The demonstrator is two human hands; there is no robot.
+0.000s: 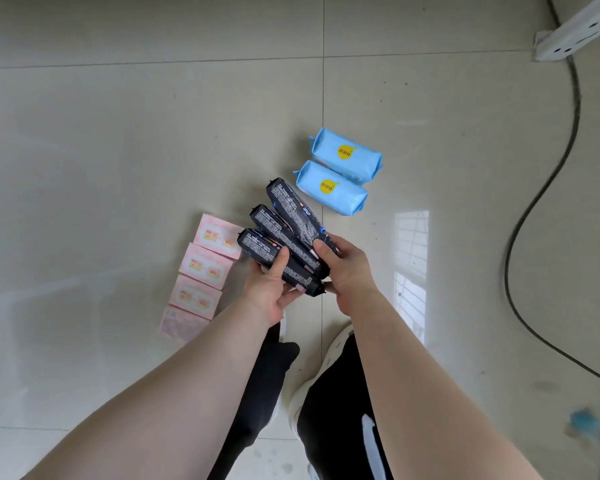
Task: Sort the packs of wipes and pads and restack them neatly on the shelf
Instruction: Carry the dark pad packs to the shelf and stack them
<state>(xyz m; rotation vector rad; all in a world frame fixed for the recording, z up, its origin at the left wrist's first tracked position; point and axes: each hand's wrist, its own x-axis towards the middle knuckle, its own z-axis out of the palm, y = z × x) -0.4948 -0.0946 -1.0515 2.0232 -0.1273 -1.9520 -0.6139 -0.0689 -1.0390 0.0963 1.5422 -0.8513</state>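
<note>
Black packs (284, 244), three of them fanned out, sit above the floor (118, 133) in both hands: the left hand (271, 285) has its grip curled round the lowest one, and the right hand (343, 268) clasps the near ends. Squaring the fan before setting it down seems wise. Blue packs (340, 171) lie at one o'clock, pink packs (201, 271) at nine.

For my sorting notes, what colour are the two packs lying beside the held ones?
Light blue packs with yellow dots, head view.
</note>
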